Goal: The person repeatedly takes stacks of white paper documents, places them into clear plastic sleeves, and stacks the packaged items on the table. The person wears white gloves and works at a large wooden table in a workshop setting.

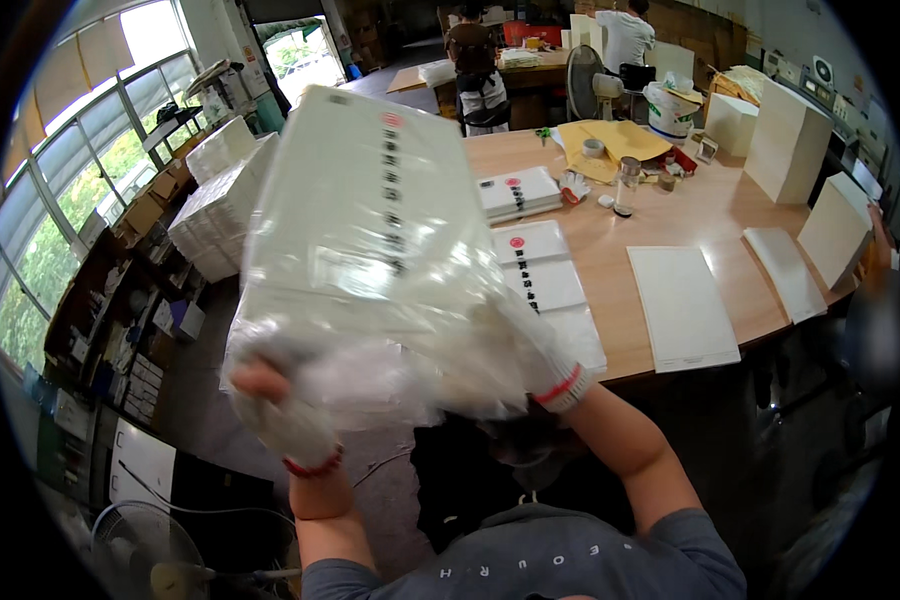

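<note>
In front of me I hold up a large clear plastic bag (365, 205) with flat white contents, tilted above the table's left edge. A red round mark and a column of dark print run down its face. My left hand (282, 412), in a white glove with a red cuff and a bare thumb tip, is closed on the bag's near left corner, smeared by motion. My right hand (548, 362), gloved alike, grips its near right side, the fingers partly hidden by crinkled film. Similar printed white packs (542, 268) lie beside the bag, and another stack (520, 193) lies behind them.
The wooden table (675, 215) bears a white sheet stack (682, 305), upright white blocks (788, 140), a glass jar (626, 185) and yellow paper (620, 140). Wrapped white stacks (220, 220) stand to the left. A standing fan (586, 82) and two people are at the back.
</note>
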`<state>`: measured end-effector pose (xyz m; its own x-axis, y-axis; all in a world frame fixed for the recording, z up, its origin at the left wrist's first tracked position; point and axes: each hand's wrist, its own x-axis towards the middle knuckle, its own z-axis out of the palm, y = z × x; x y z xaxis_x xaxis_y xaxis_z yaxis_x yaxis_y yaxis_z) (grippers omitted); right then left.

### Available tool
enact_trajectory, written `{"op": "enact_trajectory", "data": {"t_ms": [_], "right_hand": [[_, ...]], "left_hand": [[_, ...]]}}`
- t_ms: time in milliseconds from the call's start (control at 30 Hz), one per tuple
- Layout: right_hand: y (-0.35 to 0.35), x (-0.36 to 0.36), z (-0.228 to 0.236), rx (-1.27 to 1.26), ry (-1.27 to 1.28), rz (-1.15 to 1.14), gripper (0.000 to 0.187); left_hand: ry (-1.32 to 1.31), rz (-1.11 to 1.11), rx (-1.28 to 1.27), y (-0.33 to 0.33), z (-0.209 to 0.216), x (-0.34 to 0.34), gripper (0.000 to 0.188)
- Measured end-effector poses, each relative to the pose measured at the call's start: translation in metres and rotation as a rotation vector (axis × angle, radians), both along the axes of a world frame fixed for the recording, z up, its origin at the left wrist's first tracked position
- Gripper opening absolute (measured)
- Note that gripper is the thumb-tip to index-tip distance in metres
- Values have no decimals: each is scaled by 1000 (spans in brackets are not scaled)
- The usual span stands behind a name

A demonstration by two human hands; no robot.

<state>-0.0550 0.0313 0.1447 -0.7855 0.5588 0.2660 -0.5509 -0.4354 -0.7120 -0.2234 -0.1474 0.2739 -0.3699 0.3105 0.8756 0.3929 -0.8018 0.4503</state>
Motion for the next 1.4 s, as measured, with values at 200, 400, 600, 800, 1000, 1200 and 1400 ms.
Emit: {"op": "enact_trajectory", "data": {"t_ms": [200,400,600,800,1000,1200,1400], "right_hand": [[-56,-56,75,263,-335,226,29],[-59,-24,1,314,-311,59,29],[-57,78,-128,-19,-831,64,32],[-66,145,-159,-190,-1001,-86,36],[-52,149,-159,-272,-944,-109,37],[42,101,-161,-168,-721,-172,38],[97,48,-105,31,-794,-407,37]], "left_hand": [[-542,213,-125,-10,-37,-134,11],[-438,735,-471,-40,-206,-127,19],[123,-58,-1129,28,-315,32,11],[457,258,-879,185,-283,104,19],[772,72,-1356,254,-288,85,23],[475,-58,-1241,256,-271,63,24],[107,-194,-997,277,-313,40,16]]}}
